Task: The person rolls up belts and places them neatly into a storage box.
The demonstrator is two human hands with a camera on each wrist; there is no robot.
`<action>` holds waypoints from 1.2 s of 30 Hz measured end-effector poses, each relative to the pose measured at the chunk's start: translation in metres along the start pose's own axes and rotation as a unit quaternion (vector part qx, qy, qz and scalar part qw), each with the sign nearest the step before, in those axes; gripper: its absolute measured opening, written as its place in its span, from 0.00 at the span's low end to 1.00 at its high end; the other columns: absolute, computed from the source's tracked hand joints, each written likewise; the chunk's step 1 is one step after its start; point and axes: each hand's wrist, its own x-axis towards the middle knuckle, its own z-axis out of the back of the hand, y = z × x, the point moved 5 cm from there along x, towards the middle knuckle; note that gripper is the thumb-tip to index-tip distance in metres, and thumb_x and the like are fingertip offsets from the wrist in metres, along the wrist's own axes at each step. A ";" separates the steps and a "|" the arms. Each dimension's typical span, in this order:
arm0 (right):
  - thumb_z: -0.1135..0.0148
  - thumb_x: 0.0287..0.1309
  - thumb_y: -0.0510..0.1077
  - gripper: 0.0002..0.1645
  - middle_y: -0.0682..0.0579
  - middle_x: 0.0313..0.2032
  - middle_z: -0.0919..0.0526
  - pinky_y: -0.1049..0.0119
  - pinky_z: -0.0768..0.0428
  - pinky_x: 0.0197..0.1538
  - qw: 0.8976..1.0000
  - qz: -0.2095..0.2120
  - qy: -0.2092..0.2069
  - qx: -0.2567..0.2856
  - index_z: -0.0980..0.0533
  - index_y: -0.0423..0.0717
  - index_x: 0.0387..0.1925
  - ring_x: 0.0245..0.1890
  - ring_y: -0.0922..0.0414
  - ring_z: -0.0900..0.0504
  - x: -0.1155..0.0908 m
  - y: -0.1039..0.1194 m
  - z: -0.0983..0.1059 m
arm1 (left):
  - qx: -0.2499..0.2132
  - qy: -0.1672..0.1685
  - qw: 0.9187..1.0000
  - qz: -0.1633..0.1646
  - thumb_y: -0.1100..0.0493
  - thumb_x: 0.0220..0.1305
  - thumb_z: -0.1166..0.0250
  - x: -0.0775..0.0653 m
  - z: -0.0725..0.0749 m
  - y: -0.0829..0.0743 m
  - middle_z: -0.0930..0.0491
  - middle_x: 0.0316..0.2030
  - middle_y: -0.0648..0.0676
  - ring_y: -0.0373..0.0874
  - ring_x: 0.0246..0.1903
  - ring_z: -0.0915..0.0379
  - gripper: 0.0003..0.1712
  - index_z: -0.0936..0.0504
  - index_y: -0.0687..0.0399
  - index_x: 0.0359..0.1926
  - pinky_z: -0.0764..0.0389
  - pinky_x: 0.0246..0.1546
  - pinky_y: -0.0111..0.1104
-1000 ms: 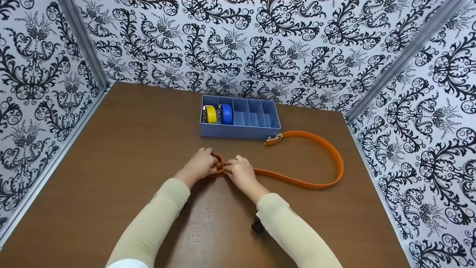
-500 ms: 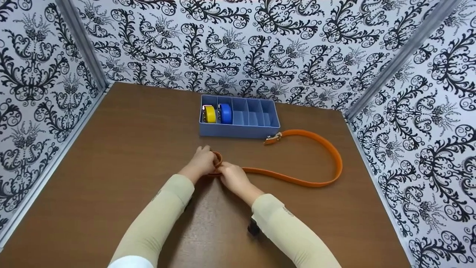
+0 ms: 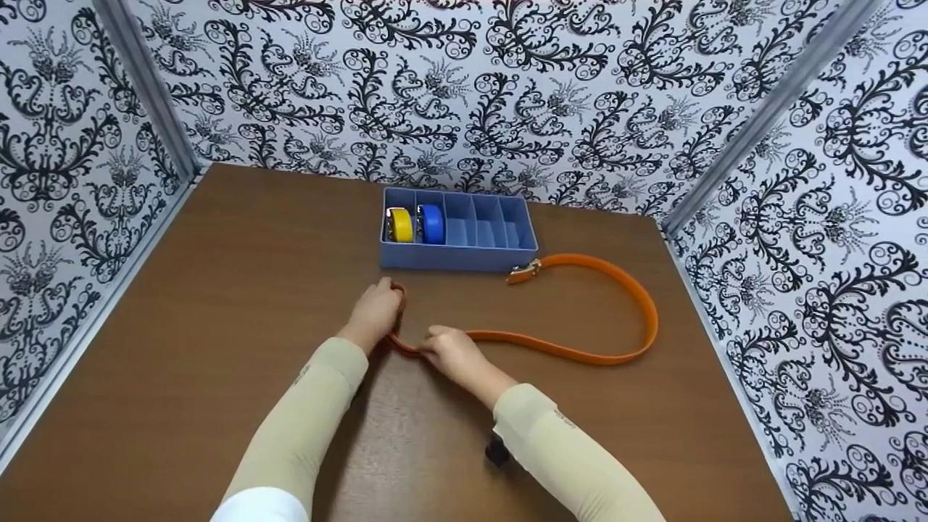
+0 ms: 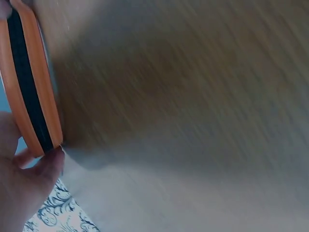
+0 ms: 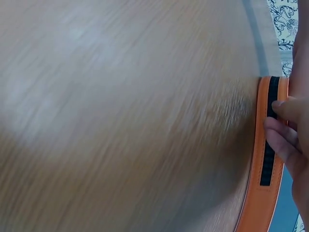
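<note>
Where the orange belt [image 3: 649, 313] curves over the brown table [image 3: 275, 254], standing mostly on edge, the left hand [image 3: 373, 312] pinches its left stretch snugly between thumb and fingers, while the right hand [image 3: 458, 357] grips farther along, fingers curled against the black stripe [image 5: 268, 162], perhaps to control the bend. The buckle [image 3: 535, 267] lies just beside the blue-grey tray [image 3: 464, 256], whose dividers seem meant to keep the yellow coil [image 3: 402, 225] and blue coil [image 3: 433, 225] apart. Marks on the beige sleeves [image 3: 301, 428] are too small to read.
</note>
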 end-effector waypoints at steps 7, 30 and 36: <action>0.34 0.60 0.37 0.07 0.50 0.31 0.22 0.66 0.22 0.36 1.000 0.010 0.015 0.018 0.13 0.43 0.39 0.33 0.56 0.20 -0.013 -0.017 0.005 | 0.073 -0.063 0.995 -0.015 0.76 0.63 0.45 -0.002 0.008 0.013 0.28 0.47 0.69 0.65 0.40 0.26 0.09 0.19 0.67 0.38 0.22 0.42 0.52; 0.42 0.43 0.82 0.58 0.38 0.44 0.27 0.51 0.21 0.49 0.936 -0.344 0.039 -0.064 0.25 0.30 0.48 0.43 0.44 0.22 -0.011 -0.080 0.004 | 0.029 -0.001 0.980 -0.199 0.73 0.61 0.41 -0.022 -0.005 -0.043 0.24 0.35 0.58 0.52 0.34 0.23 0.12 0.16 0.60 0.25 0.20 0.37 0.43; 0.41 0.45 0.80 0.56 0.39 0.44 0.30 0.52 0.23 0.52 0.937 -0.347 0.023 -0.045 0.27 0.31 0.49 0.46 0.44 0.25 -0.010 -0.082 -0.001 | 0.020 0.026 0.977 -0.212 0.71 0.64 0.43 -0.029 -0.007 -0.047 0.23 0.39 0.59 0.54 0.40 0.22 0.12 0.15 0.63 0.28 0.21 0.43 0.42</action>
